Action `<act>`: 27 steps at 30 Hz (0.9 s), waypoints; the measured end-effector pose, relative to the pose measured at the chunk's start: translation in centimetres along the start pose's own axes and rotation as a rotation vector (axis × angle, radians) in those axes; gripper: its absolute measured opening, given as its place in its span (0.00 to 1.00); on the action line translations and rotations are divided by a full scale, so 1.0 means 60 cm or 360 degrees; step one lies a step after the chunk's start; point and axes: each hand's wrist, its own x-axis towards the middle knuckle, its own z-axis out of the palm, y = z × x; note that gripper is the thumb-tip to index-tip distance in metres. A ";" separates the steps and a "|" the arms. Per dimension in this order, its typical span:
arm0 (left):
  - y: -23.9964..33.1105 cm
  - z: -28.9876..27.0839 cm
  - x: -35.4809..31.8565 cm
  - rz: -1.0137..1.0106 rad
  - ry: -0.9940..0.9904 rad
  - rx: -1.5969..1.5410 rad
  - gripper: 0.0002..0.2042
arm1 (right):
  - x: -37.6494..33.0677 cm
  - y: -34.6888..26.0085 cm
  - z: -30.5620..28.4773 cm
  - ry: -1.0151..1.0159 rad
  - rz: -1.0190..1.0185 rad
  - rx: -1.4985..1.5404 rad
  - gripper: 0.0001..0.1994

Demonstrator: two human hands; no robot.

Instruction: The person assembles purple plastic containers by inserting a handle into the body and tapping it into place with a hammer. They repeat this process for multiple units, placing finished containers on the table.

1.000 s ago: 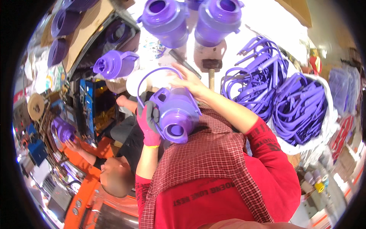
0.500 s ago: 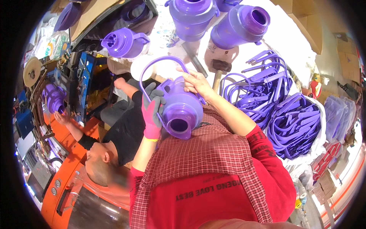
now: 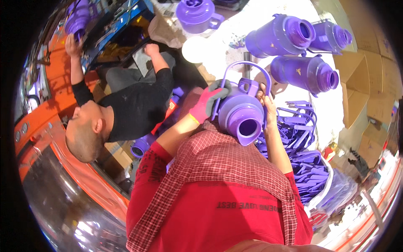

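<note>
In front of my apron I hold a purple plastic thermos jug point(image 3: 238, 110), its round mouth and spout tilted toward me. A thin purple carrying handle point(image 3: 248, 63) arches over the jug, one end down each side. My left hand point(image 3: 208, 99), in a pink and grey glove, is closed on the jug's left side by the handle's end. My bare right hand point(image 3: 269, 108) grips the right side, its fingers partly hidden behind the handle strip. Whether the handle's ends are fastened cannot be made out.
Several finished-looking purple jugs point(image 3: 279, 35) lie or stand on the white table point(image 3: 228, 27). Loose purple handles point(image 3: 308, 172) fill a white sack at right. On the left, a person in black point(image 3: 134, 111) holds another purple jug point(image 3: 78, 19). Cardboard boxes point(image 3: 369, 71) stand far right.
My view has swung, so the scene sits differently. My right hand has moved from the jug's far end to its right side, and the handle now spans the jug more evenly.
</note>
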 end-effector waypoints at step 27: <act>0.078 0.099 -0.035 0.0577 -0.0171 0.0552 0.19 | -0.081 -0.074 0.091 -0.0173 -0.0422 -0.0079 0.41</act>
